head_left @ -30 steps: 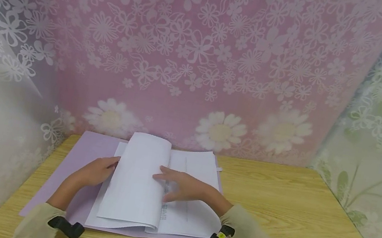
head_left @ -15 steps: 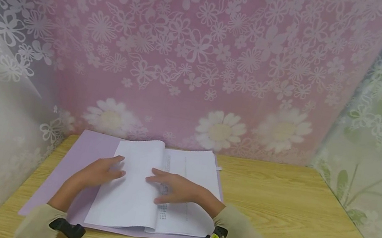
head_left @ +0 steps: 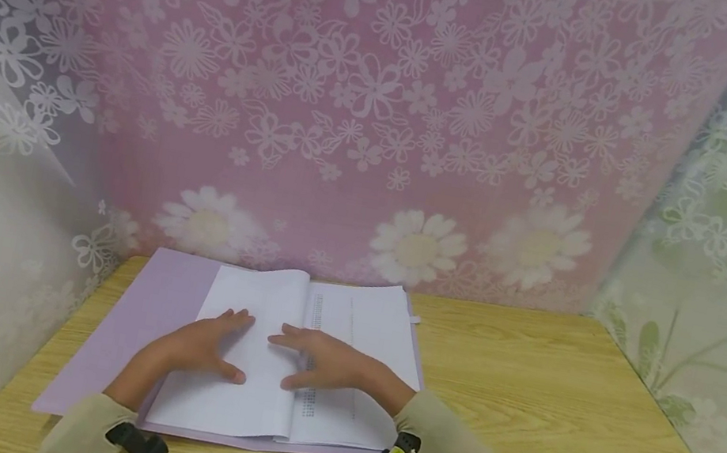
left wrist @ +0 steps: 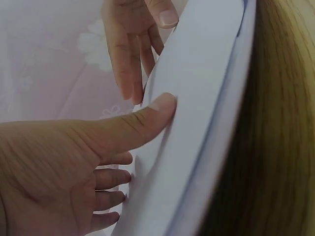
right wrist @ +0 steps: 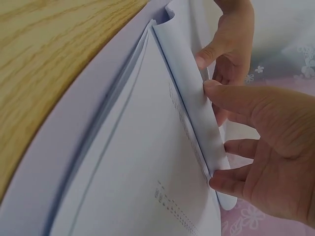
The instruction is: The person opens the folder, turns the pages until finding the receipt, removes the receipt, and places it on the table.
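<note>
You are holding both hands over an open stack of white paper, with your fingertips facing each other. Your left hand is lying over the turned page, its fingers extended and its thumb standing well apart from them; it is gripping nothing. Your right hand is spreading its thumb and fingers too, with nothing pinched between them. In the right wrist view its thumb and fingertips are touching the rounded fold of that page, or coming just beside it; you cannot tell how firmly they are pressing.

The turned page is lying directly under your left fingers and curving up into the fold just ahead of your right fingertips. Beneath your right palm and wrist, the right-hand page is lying flat, with a column of small print running close to the fold; the characters are too small to read. Under all the paper a light purple folder is lying open, its bare cover showing to the left of your left hand. A small white tab is sticking out beyond your right wrist. The wooden table is stretching away to the right of your right hand.
</note>
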Motion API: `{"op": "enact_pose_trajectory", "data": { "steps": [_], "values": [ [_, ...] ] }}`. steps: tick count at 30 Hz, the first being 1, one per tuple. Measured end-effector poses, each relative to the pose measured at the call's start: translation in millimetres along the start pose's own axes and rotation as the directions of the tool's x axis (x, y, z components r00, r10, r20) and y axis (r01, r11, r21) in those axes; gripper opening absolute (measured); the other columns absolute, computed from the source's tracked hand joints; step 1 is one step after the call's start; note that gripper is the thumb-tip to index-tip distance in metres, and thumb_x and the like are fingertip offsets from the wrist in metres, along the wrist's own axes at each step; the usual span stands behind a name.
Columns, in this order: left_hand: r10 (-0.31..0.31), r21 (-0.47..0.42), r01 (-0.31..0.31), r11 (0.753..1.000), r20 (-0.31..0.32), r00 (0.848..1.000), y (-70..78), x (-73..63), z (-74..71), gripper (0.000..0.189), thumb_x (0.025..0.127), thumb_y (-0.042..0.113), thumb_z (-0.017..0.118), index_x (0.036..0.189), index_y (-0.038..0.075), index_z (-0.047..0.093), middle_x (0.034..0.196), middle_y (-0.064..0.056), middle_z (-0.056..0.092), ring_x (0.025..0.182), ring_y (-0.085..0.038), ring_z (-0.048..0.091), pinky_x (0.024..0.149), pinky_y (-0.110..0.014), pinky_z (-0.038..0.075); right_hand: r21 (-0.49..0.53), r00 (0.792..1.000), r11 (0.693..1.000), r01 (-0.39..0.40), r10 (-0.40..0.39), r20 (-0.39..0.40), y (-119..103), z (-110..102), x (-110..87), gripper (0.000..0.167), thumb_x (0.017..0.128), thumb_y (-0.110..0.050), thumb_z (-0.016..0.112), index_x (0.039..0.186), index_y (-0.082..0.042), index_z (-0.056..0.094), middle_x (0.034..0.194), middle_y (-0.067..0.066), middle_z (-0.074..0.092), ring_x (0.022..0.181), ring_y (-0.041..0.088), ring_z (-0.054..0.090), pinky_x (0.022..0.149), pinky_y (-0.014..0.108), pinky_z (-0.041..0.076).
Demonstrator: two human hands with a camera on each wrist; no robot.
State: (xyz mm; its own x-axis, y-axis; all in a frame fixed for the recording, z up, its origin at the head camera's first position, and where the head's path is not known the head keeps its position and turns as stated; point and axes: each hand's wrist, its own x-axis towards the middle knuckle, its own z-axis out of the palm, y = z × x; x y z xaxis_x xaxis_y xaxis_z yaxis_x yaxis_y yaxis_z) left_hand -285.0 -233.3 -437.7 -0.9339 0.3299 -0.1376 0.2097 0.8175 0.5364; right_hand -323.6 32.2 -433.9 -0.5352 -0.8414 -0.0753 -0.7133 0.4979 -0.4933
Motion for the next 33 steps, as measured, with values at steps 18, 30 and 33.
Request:
{"op": "enact_pose_trajectory", "data": {
  "steps": [18, 30, 33],
  "values": [
    [-0.005, 0.03, 0.004, 1.0, 0.054, 0.999, 2.0, -2.2, 1.9, 0.103, 0.075, 0.04, 0.09, 0.155, 0.002, 0.04, 0.163, -0.028, 0.029, 0.15, -0.055, 0.023, 0.113, -0.072, 0.029, -0.025, 1.0, 1.0, -0.008, 0.009, 0.026, -3, -1, 2.2, 0.068, 0.097, -0.035, 0.07, 0.157, -0.019, 0.042, 0.167, 0.011, 0.03, 0.155, 0.038, 0.027, 0.127, 0.051, 0.024],
    [0.007, 0.03, -0.009, 1.0, 0.052, 0.999, 1.2, -2.7, 3.2, 0.102, 0.075, 0.038, 0.09, 0.155, 0.0, 0.039, 0.163, -0.027, 0.03, 0.151, -0.053, 0.022, 0.116, -0.07, 0.028, 0.027, 0.992, 0.995, -0.099, 0.101, -0.08, 19, -24, -7.9, 0.073, 0.097, -0.036, 0.071, 0.16, -0.019, 0.037, 0.167, 0.005, 0.032, 0.155, 0.024, 0.032, 0.124, 0.046, 0.032],
    [0.013, 0.019, -0.014, 1.0, 0.057, 0.998, 0.3, -3.2, 3.2, 0.102, 0.076, 0.038, 0.09, 0.155, 0.0, 0.038, 0.164, -0.027, 0.029, 0.151, -0.053, 0.021, 0.116, -0.07, 0.027, 0.073, 0.979, 0.987, -0.143, 0.152, -0.138, 37, -34, -14.2, 0.077, 0.097, -0.035, 0.07, 0.161, -0.019, 0.032, 0.167, 0.003, 0.033, 0.155, 0.024, 0.03, 0.125, 0.046, 0.03]
  ]
}}
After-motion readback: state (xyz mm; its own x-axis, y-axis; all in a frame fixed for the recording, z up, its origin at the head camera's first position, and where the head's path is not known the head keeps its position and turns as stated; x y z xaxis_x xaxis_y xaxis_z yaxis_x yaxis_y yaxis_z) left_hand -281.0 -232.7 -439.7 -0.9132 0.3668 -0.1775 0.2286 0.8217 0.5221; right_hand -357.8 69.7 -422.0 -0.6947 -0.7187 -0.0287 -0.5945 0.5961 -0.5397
